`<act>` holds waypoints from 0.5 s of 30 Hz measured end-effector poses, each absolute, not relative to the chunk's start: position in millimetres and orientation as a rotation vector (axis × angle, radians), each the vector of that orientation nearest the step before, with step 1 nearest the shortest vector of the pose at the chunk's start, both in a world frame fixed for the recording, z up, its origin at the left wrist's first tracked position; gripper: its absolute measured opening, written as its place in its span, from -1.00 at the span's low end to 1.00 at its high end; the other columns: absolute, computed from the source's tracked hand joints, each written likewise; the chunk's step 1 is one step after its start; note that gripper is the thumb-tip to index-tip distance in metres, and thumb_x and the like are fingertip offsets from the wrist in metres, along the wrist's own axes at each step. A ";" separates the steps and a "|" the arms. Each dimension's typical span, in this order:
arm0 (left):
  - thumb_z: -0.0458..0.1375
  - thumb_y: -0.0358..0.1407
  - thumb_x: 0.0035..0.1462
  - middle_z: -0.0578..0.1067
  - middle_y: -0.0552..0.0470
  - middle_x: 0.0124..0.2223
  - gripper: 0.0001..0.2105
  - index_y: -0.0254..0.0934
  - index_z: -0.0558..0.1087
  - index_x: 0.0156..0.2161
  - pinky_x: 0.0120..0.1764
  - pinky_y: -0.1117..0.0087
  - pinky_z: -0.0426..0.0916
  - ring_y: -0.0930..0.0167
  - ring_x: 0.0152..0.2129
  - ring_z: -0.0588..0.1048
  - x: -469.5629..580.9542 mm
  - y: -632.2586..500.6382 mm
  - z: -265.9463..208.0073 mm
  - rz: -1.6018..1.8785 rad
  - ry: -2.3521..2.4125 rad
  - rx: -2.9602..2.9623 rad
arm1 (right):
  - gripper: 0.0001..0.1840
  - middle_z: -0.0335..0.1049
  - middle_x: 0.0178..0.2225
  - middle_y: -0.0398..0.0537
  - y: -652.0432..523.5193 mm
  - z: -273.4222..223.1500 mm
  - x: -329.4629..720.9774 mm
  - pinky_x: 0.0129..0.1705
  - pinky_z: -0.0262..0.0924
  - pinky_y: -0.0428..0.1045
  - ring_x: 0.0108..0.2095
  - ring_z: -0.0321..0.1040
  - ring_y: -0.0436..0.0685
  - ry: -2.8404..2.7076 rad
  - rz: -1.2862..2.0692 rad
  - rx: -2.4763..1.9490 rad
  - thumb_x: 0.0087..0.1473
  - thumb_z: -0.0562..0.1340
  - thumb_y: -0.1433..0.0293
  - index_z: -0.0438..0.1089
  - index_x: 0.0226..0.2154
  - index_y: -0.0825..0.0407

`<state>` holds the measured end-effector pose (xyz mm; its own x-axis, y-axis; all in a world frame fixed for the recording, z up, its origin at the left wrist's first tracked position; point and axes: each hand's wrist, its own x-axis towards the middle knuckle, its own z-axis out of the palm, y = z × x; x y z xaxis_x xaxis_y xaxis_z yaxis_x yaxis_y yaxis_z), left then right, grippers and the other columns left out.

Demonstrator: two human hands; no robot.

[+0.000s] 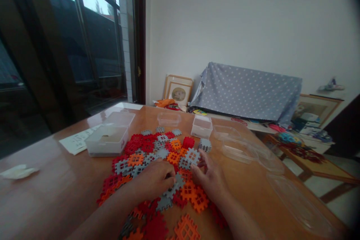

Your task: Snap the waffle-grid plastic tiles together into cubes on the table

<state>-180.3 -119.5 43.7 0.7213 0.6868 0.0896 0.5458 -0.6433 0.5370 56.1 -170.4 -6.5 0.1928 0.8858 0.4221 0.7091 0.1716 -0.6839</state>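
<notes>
Red, orange and grey toothed plastic tiles, many with a lattice in the middle, lie in a loose pile on the wooden table. My right hand pinches a grey lattice tile between thumb and fingers at the pile's right side. Over the middle of the pile is my left hand, its fingers curled down and closed; what they hold, if anything, is hidden. Beside its fingertips lies a grey tile. An orange tile sits just below, between the two hands.
A lidded clear box stands at the left, by a sheet of paper. A white box, a stack of grey tiles and a red block are behind the pile. Clear tubs line the right.
</notes>
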 end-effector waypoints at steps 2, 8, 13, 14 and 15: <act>0.11 -0.29 0.15 0.54 0.07 -0.38 -0.83 -0.19 0.53 -0.39 -0.25 0.38 0.21 0.38 -0.37 0.43 -181.1 -119.2 45.1 0.378 0.937 2.440 | -0.30 0.49 -0.14 0.05 -169.0 -7.2 56.2 -0.08 0.36 0.11 -0.18 0.45 0.19 -1.560 0.250 -1.581 0.12 0.27 0.19 0.20 0.26 0.06; 0.08 -0.32 0.15 0.53 0.08 -0.36 -0.84 -0.19 0.51 -0.37 -0.27 0.40 0.21 0.39 -0.38 0.44 -178.2 -116.2 38.7 0.429 0.945 2.424 | -0.31 0.49 -0.11 0.03 -165.0 -8.0 54.9 -0.06 0.35 0.11 -0.16 0.45 0.20 -1.563 0.261 -1.590 0.11 0.27 0.18 0.21 0.26 0.03; 0.08 -0.35 0.14 0.56 0.03 -0.21 -0.82 -0.15 0.51 -0.21 -0.15 0.37 0.26 0.31 -0.22 0.47 -175.4 -117.3 35.4 0.495 1.002 2.396 | -0.33 0.48 -0.25 -0.06 -157.8 -10.5 51.9 -0.26 0.34 0.03 -0.36 0.43 0.12 -1.513 0.340 -1.663 0.13 0.24 0.16 0.21 0.24 0.03; 0.08 -0.35 0.14 0.56 0.02 -0.19 -0.81 -0.15 0.51 -0.18 -0.13 0.36 0.27 0.30 -0.19 0.47 -175.2 -117.6 34.9 0.494 1.011 2.387 | -0.34 0.48 -0.30 -0.09 -156.8 -10.6 51.1 -0.29 0.32 0.02 -0.39 0.42 0.12 -1.515 0.352 -1.678 0.13 0.24 0.16 0.22 0.24 0.04; 0.08 -0.35 0.14 0.56 0.01 -0.17 -0.79 -0.14 0.50 -0.16 -0.12 0.36 0.27 0.29 -0.17 0.47 -175.3 -117.8 34.5 0.491 1.021 2.378 | -0.34 0.46 -0.35 -0.11 -156.3 -10.4 50.2 -0.32 0.30 0.01 -0.40 0.41 0.13 -1.526 0.356 -1.695 0.14 0.23 0.17 0.22 0.23 0.06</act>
